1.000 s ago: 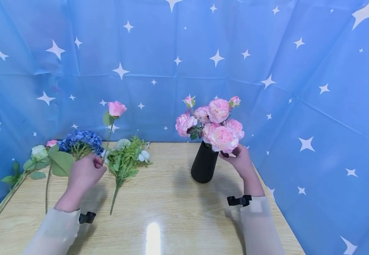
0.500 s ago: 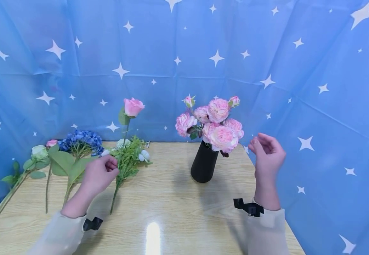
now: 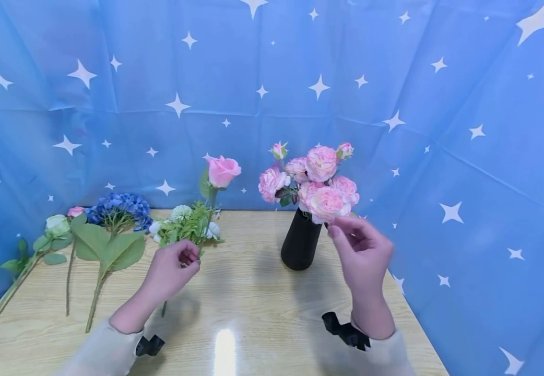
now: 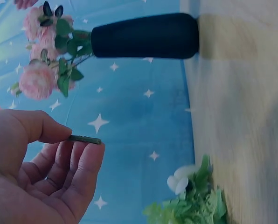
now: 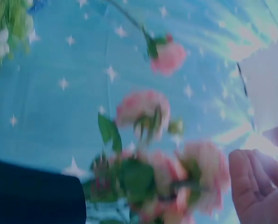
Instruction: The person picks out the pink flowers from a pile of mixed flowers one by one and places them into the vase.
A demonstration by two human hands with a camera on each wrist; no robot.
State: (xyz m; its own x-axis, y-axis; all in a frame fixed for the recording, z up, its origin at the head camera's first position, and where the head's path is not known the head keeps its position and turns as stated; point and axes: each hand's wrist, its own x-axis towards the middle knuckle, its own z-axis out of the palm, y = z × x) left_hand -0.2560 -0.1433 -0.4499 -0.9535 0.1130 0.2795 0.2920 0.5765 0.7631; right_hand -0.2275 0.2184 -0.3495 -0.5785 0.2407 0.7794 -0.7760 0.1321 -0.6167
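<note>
A single pink rose (image 3: pixel 223 171) stands upright in my left hand (image 3: pixel 170 269), which pinches its green stem between thumb and fingers. The cut stem end (image 4: pixel 85 139) pokes out past the fingertips in the left wrist view. To the right, a black vase (image 3: pixel 300 243) holds a bunch of pale pink peonies (image 3: pixel 321 163). My right hand (image 3: pixel 366 261) is raised just right of the vase, near the lowest bloom. In the blurred right wrist view, its thumb and fingers (image 5: pixel 244 175) are apart with nothing between them.
Left on the wooden table (image 3: pixel 253 324) lie a blue hydrangea (image 3: pixel 120 210), a white-green rose (image 3: pixel 58 225), another pink flower (image 3: pixel 75 211) and a green leafy sprig (image 3: pixel 185 222) with white blooms. A blue star-patterned cloth (image 3: pixel 253 62) hangs behind and along the right.
My left hand has carried the pink rose rightwards and nearer to me. The right hand moved off the vase's rim to the right, then came back towards the peonies.
</note>
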